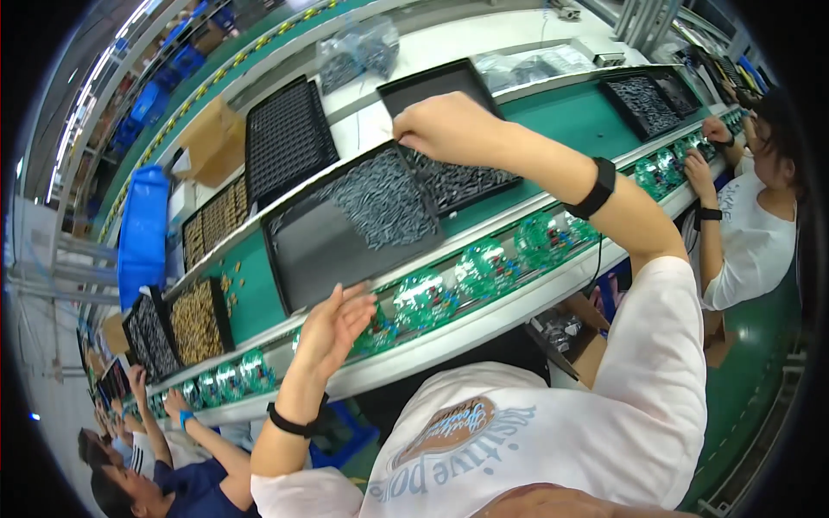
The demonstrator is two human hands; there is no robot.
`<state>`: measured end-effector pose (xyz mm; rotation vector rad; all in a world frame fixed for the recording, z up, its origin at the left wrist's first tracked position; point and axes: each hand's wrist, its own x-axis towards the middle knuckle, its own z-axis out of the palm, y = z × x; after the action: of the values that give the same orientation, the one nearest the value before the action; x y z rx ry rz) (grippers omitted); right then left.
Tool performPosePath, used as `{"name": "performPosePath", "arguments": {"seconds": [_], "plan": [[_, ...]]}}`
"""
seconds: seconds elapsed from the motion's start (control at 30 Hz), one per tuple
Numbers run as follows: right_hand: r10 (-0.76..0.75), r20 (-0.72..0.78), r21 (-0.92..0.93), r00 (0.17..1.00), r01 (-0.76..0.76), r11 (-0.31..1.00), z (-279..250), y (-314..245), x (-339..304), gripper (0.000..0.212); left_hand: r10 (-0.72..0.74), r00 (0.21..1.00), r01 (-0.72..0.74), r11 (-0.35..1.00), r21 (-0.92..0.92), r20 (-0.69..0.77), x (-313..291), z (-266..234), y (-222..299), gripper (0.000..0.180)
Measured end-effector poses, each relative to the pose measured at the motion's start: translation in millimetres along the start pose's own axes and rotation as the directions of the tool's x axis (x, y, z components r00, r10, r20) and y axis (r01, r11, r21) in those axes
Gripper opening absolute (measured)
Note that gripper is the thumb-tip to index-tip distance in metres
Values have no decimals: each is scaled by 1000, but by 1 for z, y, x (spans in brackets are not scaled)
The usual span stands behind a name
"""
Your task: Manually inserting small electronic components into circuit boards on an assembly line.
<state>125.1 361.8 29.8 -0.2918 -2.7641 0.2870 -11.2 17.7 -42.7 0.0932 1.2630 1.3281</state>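
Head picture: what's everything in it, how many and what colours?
Bench: one, green and white, middle
Boards: many, green, front row
Large tray: one, black, middle
Other trays: several, black, on bench
Small parts: many, grey, black and tan, in trays
Bins: several, blue, left
Cardboard boxes: several, brown, left and right
Plastic bags: at least two, clear, back
Other people: several, mixed clothes, both sides
Own shirt: one, white, bottom
Own wristbands: two, black, wrists
Left hand: one, bare, near boards
Right hand: one, bare, over trays

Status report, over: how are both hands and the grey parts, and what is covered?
Left hand open, empty palm showing. Right hand raised, curled, contents unclear. Grey parts in black tray. Left hand partly covers green boards.
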Motion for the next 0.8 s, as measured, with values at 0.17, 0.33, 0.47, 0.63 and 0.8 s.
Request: {"name": "performPosePath", "arguments": {"seconds": [0.17, 0.33, 0.47, 0.63, 0.8], "plan": [[356, -131, -93, 925, -369, 925, -47, 122, -19, 22, -7, 1000, 8, 997, -79, 19, -7, 1, 2, 48], [485, -128, -323, 865, -499, 804, -38, 318, -43, 25, 13, 1000, -11, 993, -120, 15, -13, 4, 2, 42], [719, 72, -493, 691, -602, 628, -9, 380, -42, 39, 1, 999, -5, 995, -99, -34, -14, -5, 1, 33], [802, 278, -462, 529, -658, 595, 24, 369, -32, 44, 78, 975, -108, 985, -135, -207, -34, -16, 2, 24], [813, 289, -564, 505, -597, 571, 29, 404, -40, 35, 92, 966, -137, 975, -173, -243, -25, -15, 8, 20]]}}
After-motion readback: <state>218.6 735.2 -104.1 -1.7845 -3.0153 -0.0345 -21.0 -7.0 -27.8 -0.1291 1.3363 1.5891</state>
